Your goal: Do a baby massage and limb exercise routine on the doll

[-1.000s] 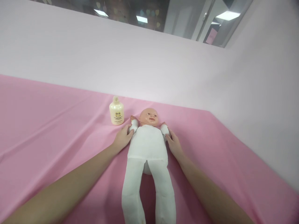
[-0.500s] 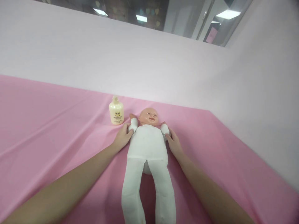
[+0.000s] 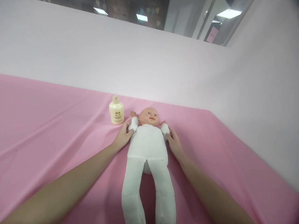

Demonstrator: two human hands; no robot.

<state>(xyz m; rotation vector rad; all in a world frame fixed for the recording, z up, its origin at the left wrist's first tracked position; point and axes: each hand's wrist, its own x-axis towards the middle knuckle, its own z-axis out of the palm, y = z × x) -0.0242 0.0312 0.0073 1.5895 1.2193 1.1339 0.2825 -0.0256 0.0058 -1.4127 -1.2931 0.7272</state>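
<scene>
Your left hand (image 3: 122,137) lies just left of centre in the frame, palm down on the pink cloth (image 3: 58,130), with its fingertips curled around the doll's (image 3: 147,141) short white-sleeved arm on that side. Your right hand (image 3: 174,143) mirrors it just right of centre, fingers closed lightly against the doll's other sleeved arm at the shoulder. Both hands are partly closed and in contact with the doll; neither lifts it, for it lies flat on the cloth.

The doll rests on its back in the lower middle of the frame, head toward the top, bare face up, its body and long legs in white fabric. The legs run down to the bottom edge of the frame, slightly spread, between your two forearms. Its small bare hands stick out beyond the sleeves on either side of the head.

A cream-coloured bottle (image 3: 116,110) with a pump top stands upright on the cloth just left of the doll's head, near your left hand but apart from it. The print on its label is too small to read.

A pale wall (image 3: 140,62) fills the upper half of the frame behind the cloth-covered tabletop, with a strip of window (image 3: 163,14) along the top edge.
</scene>
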